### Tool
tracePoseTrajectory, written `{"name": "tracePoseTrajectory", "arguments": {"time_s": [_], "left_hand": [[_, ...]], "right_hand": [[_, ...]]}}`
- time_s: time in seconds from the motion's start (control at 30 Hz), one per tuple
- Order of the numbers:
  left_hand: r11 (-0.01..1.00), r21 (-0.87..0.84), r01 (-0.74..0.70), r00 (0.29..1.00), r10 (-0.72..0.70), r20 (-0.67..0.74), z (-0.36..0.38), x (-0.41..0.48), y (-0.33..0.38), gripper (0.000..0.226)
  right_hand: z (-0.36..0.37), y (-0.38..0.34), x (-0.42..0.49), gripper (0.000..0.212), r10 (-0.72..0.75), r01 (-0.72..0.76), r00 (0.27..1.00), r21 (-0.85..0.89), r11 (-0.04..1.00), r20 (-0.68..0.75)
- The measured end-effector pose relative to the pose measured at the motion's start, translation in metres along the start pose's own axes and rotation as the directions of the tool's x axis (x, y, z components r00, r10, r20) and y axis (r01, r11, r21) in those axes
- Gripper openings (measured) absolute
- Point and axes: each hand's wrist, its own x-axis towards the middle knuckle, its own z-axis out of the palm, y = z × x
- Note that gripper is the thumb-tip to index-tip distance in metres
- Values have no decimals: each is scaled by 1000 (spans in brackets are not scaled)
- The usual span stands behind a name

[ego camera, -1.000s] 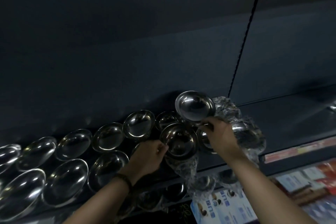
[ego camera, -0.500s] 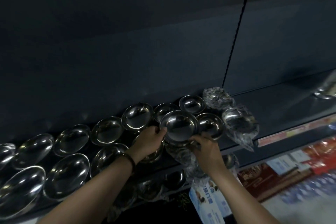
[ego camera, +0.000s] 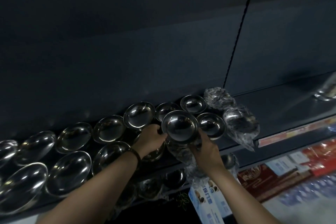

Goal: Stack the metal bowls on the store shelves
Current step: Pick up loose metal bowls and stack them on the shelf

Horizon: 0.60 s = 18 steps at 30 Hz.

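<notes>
Hands meet at the middle of the head view. Your left hand (ego camera: 154, 138) curls its fingers round the left rim of a shiny round steel bowl (ego camera: 179, 126), which is tilted toward you above the front edge of the dark metal shelf (ego camera: 281, 107). Your right hand (ego camera: 207, 148) grips the crinkled clear plastic wrap (ego camera: 179, 152) just under that bowl's right side.

To the left, two rows of open steel bowls (ego camera: 72, 137) crowd the shelf up to its front lip. Two smaller steel bowls (ego camera: 193, 103) sit just behind and to the right. Next come plastic-wrapped bowl stacks (ego camera: 240, 123), lying tilted, one overhanging the lip. Past them the shelf lies open toward the right. A red-and-white price strip (ego camera: 294, 131) runs along its edge.
</notes>
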Motion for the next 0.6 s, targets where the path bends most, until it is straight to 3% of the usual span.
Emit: {"name": "tracePoseTrajectory", "arguments": {"time_s": [0.13,0.27,0.47,0.6], "left_hand": [[991,108,-79,991,89,-95,-9,-11,-10,11],[974,199,-104,963,149,-226,-29,-10,-36,14],[900,434,-53,966,157,-206,-54,8,-41,29],[847,529,-55,972,166,-165,-56,25,-46,27]], "right_hand": [[-4,-3,4,77,-1,0,999,-9,1000,-35],[-4,-6,6,63,-16,16,1000,-57,998,-9],[2,-10,3,70,-5,5,1000,-53,999,5],[5,-9,4,83,15,-16,1000,-45,999,-18]]}}
